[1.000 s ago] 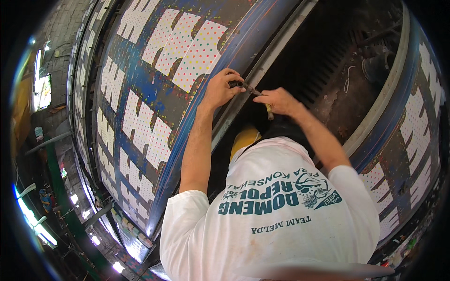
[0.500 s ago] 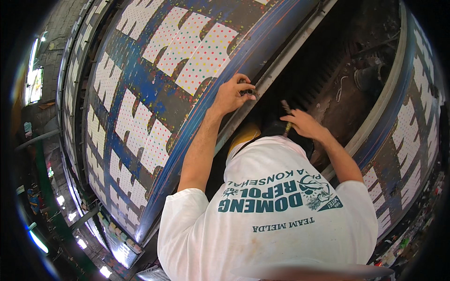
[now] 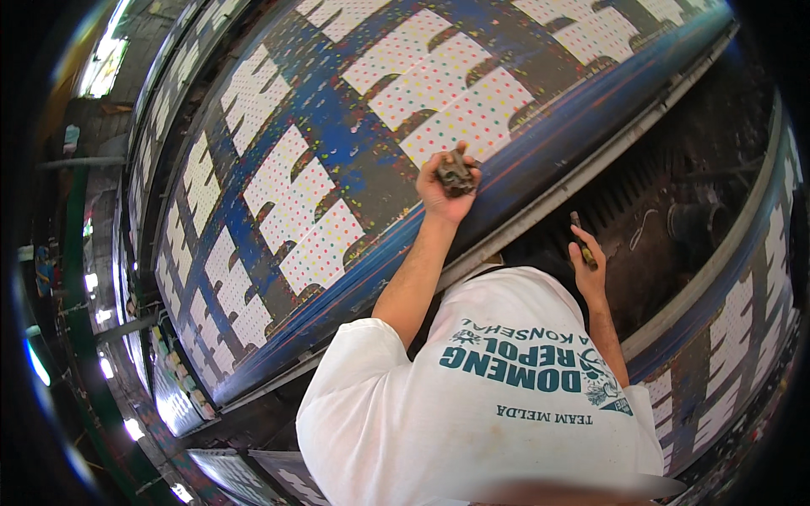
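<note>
The left hand (image 3: pixel 447 201) clamps its fingers on a dark lumpy piece (image 3: pixel 456 175), upper centre, the right hand (image 3: pixel 593 274) on a slim tool (image 3: pixel 588 256), right of centre; dotted panels (image 3: pixel 472 110) already line the tabletop (image 3: pixel 337 143), but I can't tell what remains.

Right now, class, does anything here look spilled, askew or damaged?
Yes. The long table, around its white dotted pieces, is blotched blue and flecked with colours, like spattered paint, perhaps just from use. The dark lump in the left hand looks grimy too; I can't tell what it is.
</note>
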A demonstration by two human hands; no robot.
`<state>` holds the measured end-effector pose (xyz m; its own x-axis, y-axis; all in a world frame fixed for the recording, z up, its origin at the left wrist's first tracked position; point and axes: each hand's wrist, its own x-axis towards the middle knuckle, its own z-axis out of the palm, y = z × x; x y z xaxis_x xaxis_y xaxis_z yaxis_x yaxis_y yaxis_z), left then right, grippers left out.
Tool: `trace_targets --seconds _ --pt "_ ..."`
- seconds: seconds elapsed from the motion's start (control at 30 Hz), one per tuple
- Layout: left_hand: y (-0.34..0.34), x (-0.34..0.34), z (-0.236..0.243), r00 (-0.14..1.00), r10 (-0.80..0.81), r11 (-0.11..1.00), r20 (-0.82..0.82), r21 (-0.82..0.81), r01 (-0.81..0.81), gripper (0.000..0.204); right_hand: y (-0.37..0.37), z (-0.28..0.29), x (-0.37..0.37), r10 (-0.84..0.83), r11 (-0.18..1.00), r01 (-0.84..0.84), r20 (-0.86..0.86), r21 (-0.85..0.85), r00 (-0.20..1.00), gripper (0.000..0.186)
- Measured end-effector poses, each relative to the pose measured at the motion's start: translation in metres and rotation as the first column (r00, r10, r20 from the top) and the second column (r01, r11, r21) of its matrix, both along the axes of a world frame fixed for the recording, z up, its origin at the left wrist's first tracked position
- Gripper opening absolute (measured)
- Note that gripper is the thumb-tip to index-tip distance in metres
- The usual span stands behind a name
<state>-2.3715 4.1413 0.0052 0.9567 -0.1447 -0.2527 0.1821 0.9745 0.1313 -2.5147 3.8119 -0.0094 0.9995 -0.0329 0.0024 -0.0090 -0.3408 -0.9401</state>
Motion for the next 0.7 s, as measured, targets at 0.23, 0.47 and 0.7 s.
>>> trace_targets --seconds 0.23,0.47,0.7 --pt "0.175 0.063 0.0 0.899 0.41 0.785 -0.151 0.56 -0.264 0.015 0.033 0.018 0.014 0.015 0.957 0.076 -0.308 0.282 0.951 0.037" --pt "0.315 0.183 -0.002 0.859 0.511 0.081 -0.036 0.997 -0.007 0.015 0.066 0.033 0.04 0.111 0.951 0.01 -0.371 0.309 0.922 0.039" --pt "0.356 0.272 -0.014 0.855 0.516 -0.624 -0.06 0.658 0.422 0.046 0.095 0.05 0.055 0.041 0.978 0.05 -0.423 0.201 0.905 0.036"
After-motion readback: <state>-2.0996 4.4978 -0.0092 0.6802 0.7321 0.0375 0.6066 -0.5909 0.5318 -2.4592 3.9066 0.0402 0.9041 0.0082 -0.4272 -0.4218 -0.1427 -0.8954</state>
